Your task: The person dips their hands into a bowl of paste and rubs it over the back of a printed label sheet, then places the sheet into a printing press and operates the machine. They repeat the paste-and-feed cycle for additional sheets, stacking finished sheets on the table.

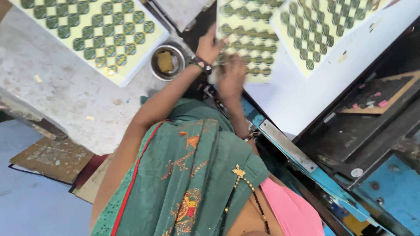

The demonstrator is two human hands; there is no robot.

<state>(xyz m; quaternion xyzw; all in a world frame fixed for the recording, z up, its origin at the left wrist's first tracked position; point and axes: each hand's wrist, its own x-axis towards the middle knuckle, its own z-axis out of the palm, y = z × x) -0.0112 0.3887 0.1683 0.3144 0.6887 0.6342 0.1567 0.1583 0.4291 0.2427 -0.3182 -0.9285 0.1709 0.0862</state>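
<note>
A printed sheet (pixel 251 35) with rows of round green labels on pale yellow lies at the top centre, on a white surface (pixel 302 98). My left hand (pixel 210 46), with a dark band on its wrist, grips the sheet's left edge with its fingers curled over it. Just below, my right hand (pixel 232 76) lies on the sheet's lower left corner. It is blurred by motion, so its grip cannot be made out. My green embroidered garment fills the lower middle of the view.
A stack of the same printed sheets (pixel 96 35) sits at the upper left on a grey speckled surface. Beside it stands a steel bowl (pixel 153 65) holding a yellow sponge. Another sheet (pixel 323 30) lies upper right. A dark machine (pixel 363 131) with blue parts fills the right. Cardboard (pixel 52 159) lies lower left.
</note>
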